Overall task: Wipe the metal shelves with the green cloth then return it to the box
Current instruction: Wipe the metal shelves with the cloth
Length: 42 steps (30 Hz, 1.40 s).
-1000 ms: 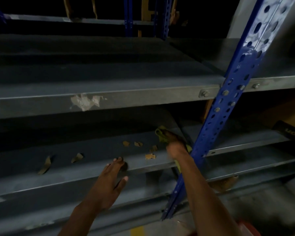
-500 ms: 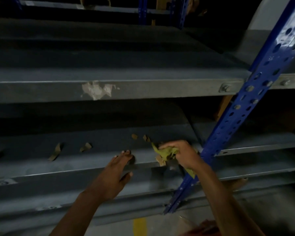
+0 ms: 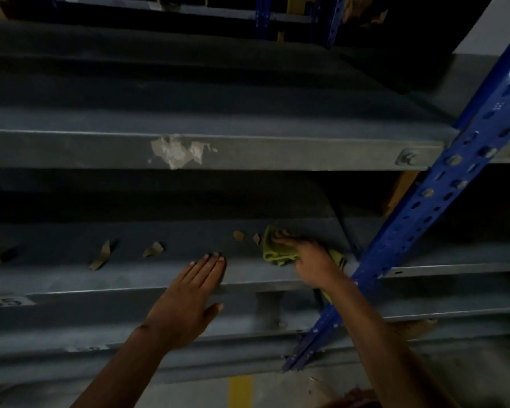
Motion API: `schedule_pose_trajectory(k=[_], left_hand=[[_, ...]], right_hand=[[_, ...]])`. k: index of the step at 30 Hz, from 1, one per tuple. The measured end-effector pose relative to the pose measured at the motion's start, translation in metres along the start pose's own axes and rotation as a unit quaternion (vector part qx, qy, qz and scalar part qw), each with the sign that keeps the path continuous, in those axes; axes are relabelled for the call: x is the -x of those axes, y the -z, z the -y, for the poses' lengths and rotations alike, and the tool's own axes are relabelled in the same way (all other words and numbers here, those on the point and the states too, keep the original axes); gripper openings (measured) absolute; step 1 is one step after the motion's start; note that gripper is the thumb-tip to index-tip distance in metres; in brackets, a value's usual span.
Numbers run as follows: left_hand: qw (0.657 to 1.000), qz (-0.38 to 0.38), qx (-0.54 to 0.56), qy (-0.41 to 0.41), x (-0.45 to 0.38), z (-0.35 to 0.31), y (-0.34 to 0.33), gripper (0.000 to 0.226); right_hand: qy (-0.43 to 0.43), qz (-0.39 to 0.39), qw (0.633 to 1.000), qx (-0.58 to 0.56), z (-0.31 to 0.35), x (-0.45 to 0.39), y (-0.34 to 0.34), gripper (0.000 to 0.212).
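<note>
My right hand (image 3: 311, 260) presses the bunched green cloth (image 3: 274, 253) onto the lower grey metal shelf (image 3: 71, 278), just left of the blue upright. My left hand (image 3: 193, 293) lies flat, fingers together, on that shelf's front edge, a short way left of the cloth. Small brown paper scraps (image 3: 238, 235) lie on the shelf right beside the cloth. An upper metal shelf (image 3: 71, 148) runs across above. No box shows in this view.
A blue perforated upright post (image 3: 442, 207) slants down at the right, close to my right forearm. More brown scraps (image 3: 102, 254) lie further left on the lower shelf. Torn tape (image 3: 177, 151) sticks to the upper shelf's front. A yellow floor line (image 3: 240, 390) shows below.
My right hand has swept the cloth back and forth on the lower shelf, coming toward the front edge and then pushing deeper again. The left hand has stayed on the shelf edge. The camera has shifted slightly.
</note>
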<state>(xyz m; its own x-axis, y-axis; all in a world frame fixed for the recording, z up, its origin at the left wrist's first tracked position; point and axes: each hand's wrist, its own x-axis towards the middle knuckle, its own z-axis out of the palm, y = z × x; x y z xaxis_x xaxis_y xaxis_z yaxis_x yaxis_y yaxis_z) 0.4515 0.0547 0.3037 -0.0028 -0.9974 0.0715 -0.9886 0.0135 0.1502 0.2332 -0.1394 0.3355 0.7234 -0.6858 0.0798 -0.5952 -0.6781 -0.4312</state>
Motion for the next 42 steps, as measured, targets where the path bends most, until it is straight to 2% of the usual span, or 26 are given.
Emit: schedule_pose_trajectory(k=[1,3,4,6,8,11,13,14,18,20,22,24,26,29,32,34,36,41,42], left_hand=[[1.0,0.002,0.001,-0.001,0.0,0.0,0.0,0.081],[1.0,0.005,0.001,-0.002,0.001,0.0,0.001,0.081],[1.0,0.004,0.0,-0.002,0.001,0.0,0.001,0.081],[1.0,0.009,0.001,0.002,0.0,0.0,0.002,0.082],[1.0,0.011,0.004,0.003,0.0,0.0,0.002,0.082],[1.0,0.012,0.001,0.003,0.0,-0.001,0.002,0.082],[1.0,0.015,-0.002,0.003,0.0,-0.001,0.003,0.081],[1.0,0.015,-0.004,0.0,-0.001,-0.001,0.004,0.08],[1.0,0.017,0.005,-0.007,0.0,0.002,0.003,0.08],[1.0,0.016,0.008,-0.004,0.0,0.002,0.002,0.08],[1.0,0.015,0.003,0.002,0.0,0.0,0.002,0.08],[1.0,0.014,0.0,0.006,-0.001,-0.001,0.002,0.081],[1.0,0.011,0.005,0.003,-0.001,-0.001,0.003,0.08],[1.0,0.012,0.012,0.0,-0.001,0.002,0.003,0.08],[1.0,0.015,0.005,-0.006,-0.001,0.003,0.001,0.08],[1.0,0.005,0.013,-0.006,-0.001,0.001,0.003,0.08],[1.0,0.0,0.024,-0.004,-0.001,0.0,0.004,0.08],[1.0,0.005,0.018,-0.007,0.0,0.001,0.006,0.08],[1.0,0.005,0.018,-0.007,0.0,0.001,0.006,0.08]], right_hand=[[-0.013,-0.003,0.999,-0.05,0.002,0.002,0.002,0.065],[-0.091,-0.04,0.983,-0.155,0.001,-0.001,0.004,0.051],[-0.143,-0.064,0.972,-0.173,-0.002,-0.004,0.005,0.046],[-0.195,-0.082,0.968,-0.137,-0.004,-0.012,0.003,0.049],[-0.172,-0.071,0.978,-0.096,0.0,-0.018,0.0,0.062],[-0.054,-0.009,0.996,-0.064,0.001,-0.027,-0.005,0.083],[0.006,0.027,0.999,-0.039,-0.007,-0.03,-0.01,0.081],[0.02,0.02,0.999,-0.032,-0.009,-0.03,-0.01,0.077],[0.013,0.012,0.999,-0.03,0.0,-0.016,-0.004,0.055],[-0.016,0.03,0.992,-0.12,0.001,-0.005,0.0,0.046],[-0.088,-0.012,0.969,-0.231,-0.004,-0.003,0.006,0.039],[-0.119,-0.039,0.958,-0.258,0.001,-0.011,0.013,0.04],[-0.085,-0.018,0.949,-0.301,0.018,-0.018,0.012,0.055],[-0.037,0.024,0.977,-0.208,0.036,-0.025,0.001,0.068],[0.007,0.035,0.996,-0.082,0.035,-0.021,-0.003,0.056],[0.026,0.045,0.998,-0.024,0.03,-0.013,-0.005,0.06],[0.021,0.029,0.999,-0.038,0.025,-0.003,-0.009,0.068],[0.01,0.027,0.986,-0.167,0.021,0.017,-0.006,0.077],[0.001,0.027,0.987,-0.157,0.02,0.016,-0.003,0.078]])
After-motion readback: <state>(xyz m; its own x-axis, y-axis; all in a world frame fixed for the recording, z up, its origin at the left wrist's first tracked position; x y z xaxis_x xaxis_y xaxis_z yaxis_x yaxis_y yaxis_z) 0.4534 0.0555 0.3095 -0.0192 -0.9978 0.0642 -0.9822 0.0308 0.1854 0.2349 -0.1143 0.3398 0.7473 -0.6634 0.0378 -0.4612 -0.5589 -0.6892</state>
